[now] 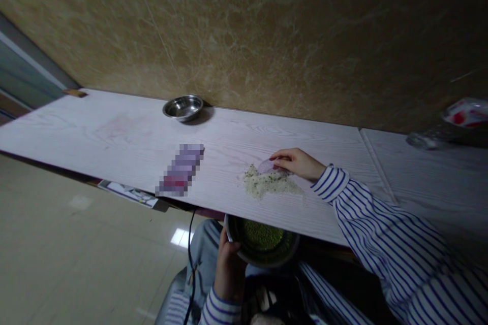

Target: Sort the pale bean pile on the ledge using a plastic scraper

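left hand (pixel 231 264) gripped a bowl (pixel 293 250) of small green beans (pixel 263 235), thumb at the rim, below the near edge of the table (pixel 224 137), striped right sleeve (pixel 373 218) stretched across, pale grains (pixel 261 186) lay spread there, right hand (pixel 296 161) pinched a translucent piece (pixel 266 166) at their far side

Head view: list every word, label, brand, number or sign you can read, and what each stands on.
No text can be read.
Red-and-white label on the clear item at the far right: too blurred to read.
Purple rectangular item on the table: pixelated, nothing legible.
White panel under the table edge: markings too small to make out.
Held bowl and steel bowl: no lettering shows.
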`<action>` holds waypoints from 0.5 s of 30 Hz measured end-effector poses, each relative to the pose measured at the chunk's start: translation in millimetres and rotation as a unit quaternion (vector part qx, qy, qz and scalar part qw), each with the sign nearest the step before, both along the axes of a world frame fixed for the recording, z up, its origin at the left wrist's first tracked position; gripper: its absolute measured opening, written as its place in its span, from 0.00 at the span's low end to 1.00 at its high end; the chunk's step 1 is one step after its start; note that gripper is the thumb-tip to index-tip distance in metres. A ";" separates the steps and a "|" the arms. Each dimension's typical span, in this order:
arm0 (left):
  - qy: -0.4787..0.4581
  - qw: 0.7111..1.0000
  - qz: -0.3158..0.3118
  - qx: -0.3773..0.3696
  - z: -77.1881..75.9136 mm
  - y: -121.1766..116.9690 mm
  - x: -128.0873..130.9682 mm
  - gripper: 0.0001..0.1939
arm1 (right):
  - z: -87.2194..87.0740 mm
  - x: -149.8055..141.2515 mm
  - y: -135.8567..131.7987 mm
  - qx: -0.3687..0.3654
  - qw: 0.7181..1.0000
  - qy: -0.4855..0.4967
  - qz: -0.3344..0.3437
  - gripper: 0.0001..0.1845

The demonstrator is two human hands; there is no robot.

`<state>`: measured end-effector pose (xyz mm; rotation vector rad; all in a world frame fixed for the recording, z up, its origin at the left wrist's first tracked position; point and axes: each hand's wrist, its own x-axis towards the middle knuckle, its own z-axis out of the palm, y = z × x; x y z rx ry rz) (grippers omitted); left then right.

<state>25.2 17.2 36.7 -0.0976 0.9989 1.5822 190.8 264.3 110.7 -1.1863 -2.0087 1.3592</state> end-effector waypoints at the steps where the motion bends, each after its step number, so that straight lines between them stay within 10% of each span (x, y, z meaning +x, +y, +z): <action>1: 0.000 1.000 -0.002 0.003 0.4 -0.5 0.4 0.28 | 0.3 0.8 -2.7 0.010 1.000 0.002 0.004 0.09; 15: -0.002 1.000 -0.008 0.024 -1.5 -6.6 4.7 0.30 | 2.7 12.6 -39.0 0.043 0.999 -0.008 -0.008 0.11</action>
